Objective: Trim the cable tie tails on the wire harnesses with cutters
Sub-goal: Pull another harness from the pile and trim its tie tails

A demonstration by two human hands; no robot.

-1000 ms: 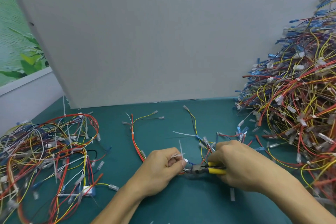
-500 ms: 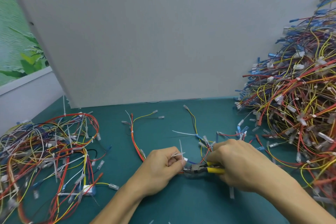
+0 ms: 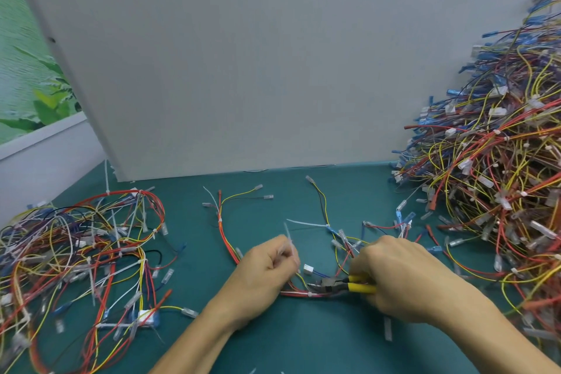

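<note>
Cutters [image 3: 326, 285] sit in my right hand [image 3: 400, 279], yellow handles squeezed in the fist, blades down at the white tie head [image 3: 310, 294] on the red bundle of the harness [image 3: 291, 290] lying on the green worktop [image 3: 303, 340]. My left hand [image 3: 267, 270] is curled loosely beside the bundle, its fingers [image 3: 291, 255] pinching a pale tie tail [image 3: 290, 244] that stands up blurred above the knuckles; I cannot tell whether it is cut free. I judge the risk to be the blades sitting so close against the wires: a slight tilt could nick red insulation instead of plastic. A loose tail could also spring off into the untrimmed heap [image 3: 501, 176] on the right. The smaller pile [image 3: 85, 252] lies well apart on the left.
</note>
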